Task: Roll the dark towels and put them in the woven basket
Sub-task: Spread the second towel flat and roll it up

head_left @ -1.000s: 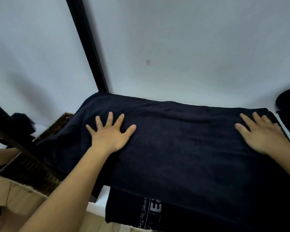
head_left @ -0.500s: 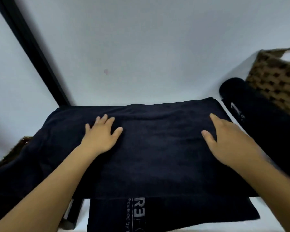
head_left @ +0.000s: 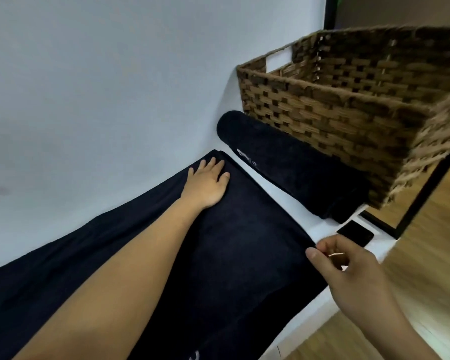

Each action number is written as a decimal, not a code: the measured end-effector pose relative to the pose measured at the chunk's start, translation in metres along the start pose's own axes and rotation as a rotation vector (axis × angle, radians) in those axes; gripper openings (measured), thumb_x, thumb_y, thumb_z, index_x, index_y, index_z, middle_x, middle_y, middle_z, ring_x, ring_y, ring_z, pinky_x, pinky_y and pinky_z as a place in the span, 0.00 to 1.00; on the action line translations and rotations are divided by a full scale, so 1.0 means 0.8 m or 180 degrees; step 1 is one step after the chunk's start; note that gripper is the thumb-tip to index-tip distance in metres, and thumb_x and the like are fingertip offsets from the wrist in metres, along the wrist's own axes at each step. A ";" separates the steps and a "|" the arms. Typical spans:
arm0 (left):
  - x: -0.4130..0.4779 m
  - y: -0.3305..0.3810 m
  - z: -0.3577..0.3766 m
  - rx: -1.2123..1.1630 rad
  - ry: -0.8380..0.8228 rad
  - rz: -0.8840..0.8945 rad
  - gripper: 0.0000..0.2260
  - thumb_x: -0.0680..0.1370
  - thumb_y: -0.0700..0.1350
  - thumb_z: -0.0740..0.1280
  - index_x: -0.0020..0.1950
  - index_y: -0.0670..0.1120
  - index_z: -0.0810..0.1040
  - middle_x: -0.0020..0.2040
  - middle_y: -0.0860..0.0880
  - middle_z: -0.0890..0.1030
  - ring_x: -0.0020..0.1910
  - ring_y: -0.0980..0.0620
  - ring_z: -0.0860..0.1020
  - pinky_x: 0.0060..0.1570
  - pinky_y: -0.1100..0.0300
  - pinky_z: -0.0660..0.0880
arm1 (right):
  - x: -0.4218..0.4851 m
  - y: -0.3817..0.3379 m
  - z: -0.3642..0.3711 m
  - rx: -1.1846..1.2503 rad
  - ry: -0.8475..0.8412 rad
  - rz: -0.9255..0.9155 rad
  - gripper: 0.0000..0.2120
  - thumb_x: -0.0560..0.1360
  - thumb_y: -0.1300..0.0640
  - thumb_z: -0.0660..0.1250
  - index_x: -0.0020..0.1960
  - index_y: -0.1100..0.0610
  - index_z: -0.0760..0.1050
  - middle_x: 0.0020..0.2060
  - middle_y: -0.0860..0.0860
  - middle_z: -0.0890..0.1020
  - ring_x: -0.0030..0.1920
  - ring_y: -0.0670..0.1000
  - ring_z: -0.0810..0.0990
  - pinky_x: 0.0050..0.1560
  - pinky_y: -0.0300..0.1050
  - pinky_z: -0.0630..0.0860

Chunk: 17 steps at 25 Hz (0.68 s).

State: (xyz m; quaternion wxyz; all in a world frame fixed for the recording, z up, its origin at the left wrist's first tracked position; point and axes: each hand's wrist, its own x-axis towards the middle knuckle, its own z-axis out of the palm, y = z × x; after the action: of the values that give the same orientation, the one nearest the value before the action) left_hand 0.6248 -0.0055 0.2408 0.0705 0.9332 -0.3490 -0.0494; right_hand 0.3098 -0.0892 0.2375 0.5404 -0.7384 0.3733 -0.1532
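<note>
Closest in, well short of the woven basket (head_left: 348, 100): right hand (head_left: 348, 274), fingers curled, thumb laid at the near corner of the flat dark towel (head_left: 231, 242), on its basket-facing edge. Cannot tell whether pinching the cloth or merely touching it. Farther on, off the basket's left: left hand (head_left: 208, 183) pressing flat, fingers straight, gripping nothing, pinning the far corner of that same towel. Spread full across the white tabletop (head_left: 260, 178), no turn rolled in yet, so judged at the very start of its roll, probably to begin from the edge nearest the basket. Small black flat object (head_left: 356, 235) just off the basket's near corner. Beyond, touching the basket's outer wall on its left side: rolled towel (head_left: 291, 170), wound tight, lying on the tabletop and not inside. Within the basket, in the part on view, no towel. By this reckoning: one rolled but not yet binned, one unrolled, nothing delivered, both lifts into the basket left to do.
</note>
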 end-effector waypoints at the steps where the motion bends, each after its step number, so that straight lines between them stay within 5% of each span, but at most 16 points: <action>1: 0.005 0.000 0.002 0.0044 0.0032 0.0016 0.25 0.83 0.57 0.47 0.80 0.52 0.53 0.80 0.50 0.51 0.79 0.48 0.47 0.76 0.45 0.45 | 0.002 0.000 0.000 0.0017 -0.0173 0.0097 0.12 0.76 0.48 0.68 0.38 0.54 0.74 0.27 0.45 0.75 0.29 0.44 0.73 0.35 0.44 0.70; 3: 0.012 0.000 0.002 0.0115 0.0037 0.0047 0.25 0.83 0.57 0.46 0.80 0.54 0.51 0.80 0.51 0.49 0.79 0.50 0.46 0.77 0.46 0.44 | 0.008 -0.007 -0.002 0.0041 -0.0389 0.0267 0.16 0.77 0.46 0.66 0.41 0.59 0.73 0.28 0.48 0.77 0.30 0.45 0.79 0.39 0.50 0.76; 6: 0.015 -0.001 0.005 0.0106 -0.0048 0.0041 0.25 0.83 0.58 0.46 0.80 0.54 0.51 0.80 0.52 0.49 0.79 0.50 0.46 0.77 0.47 0.44 | 0.009 -0.016 -0.011 0.0289 0.0106 0.0187 0.15 0.74 0.51 0.71 0.37 0.60 0.73 0.29 0.53 0.81 0.30 0.48 0.83 0.34 0.45 0.74; 9: 0.012 -0.002 0.005 0.0195 0.0407 0.0051 0.23 0.82 0.57 0.52 0.77 0.52 0.64 0.77 0.49 0.60 0.76 0.46 0.57 0.74 0.48 0.56 | 0.000 -0.007 -0.001 0.0913 0.0303 0.0407 0.10 0.72 0.57 0.74 0.40 0.59 0.74 0.32 0.55 0.82 0.30 0.51 0.84 0.33 0.43 0.75; 11: 0.014 0.006 0.000 0.0351 0.1044 0.0291 0.17 0.80 0.52 0.60 0.64 0.47 0.78 0.64 0.46 0.73 0.63 0.44 0.70 0.60 0.51 0.70 | 0.001 -0.001 0.006 0.1551 0.0122 0.0821 0.11 0.71 0.55 0.76 0.47 0.58 0.76 0.35 0.57 0.83 0.32 0.52 0.85 0.33 0.46 0.79; 13: 0.025 0.022 -0.013 -0.0267 0.1017 0.0019 0.10 0.76 0.44 0.65 0.52 0.43 0.82 0.52 0.45 0.79 0.50 0.46 0.76 0.46 0.55 0.74 | 0.004 0.000 0.009 0.1514 0.0044 0.0872 0.10 0.71 0.53 0.76 0.47 0.56 0.78 0.32 0.55 0.84 0.33 0.51 0.85 0.32 0.45 0.79; 15: 0.039 0.031 -0.027 -0.1338 0.0629 -0.0770 0.07 0.72 0.41 0.66 0.46 0.41 0.82 0.45 0.46 0.81 0.42 0.48 0.77 0.38 0.59 0.74 | 0.001 -0.001 0.017 0.1082 0.0304 0.0214 0.04 0.73 0.54 0.74 0.44 0.53 0.80 0.32 0.51 0.82 0.32 0.48 0.82 0.33 0.43 0.79; 17: 0.048 0.033 -0.037 -0.2093 0.0375 -0.1352 0.06 0.70 0.44 0.66 0.41 0.41 0.79 0.41 0.46 0.79 0.36 0.49 0.75 0.33 0.61 0.72 | -0.008 -0.002 0.030 0.0282 0.0795 -0.1146 0.02 0.73 0.57 0.71 0.43 0.51 0.82 0.31 0.45 0.79 0.33 0.46 0.78 0.36 0.35 0.75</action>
State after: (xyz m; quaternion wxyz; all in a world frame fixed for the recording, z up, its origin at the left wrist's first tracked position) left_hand 0.6413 -0.0475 0.2729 0.3738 0.9134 -0.1091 -0.1184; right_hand 0.3209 -0.0679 0.2315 0.4857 -0.7440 0.2924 -0.3537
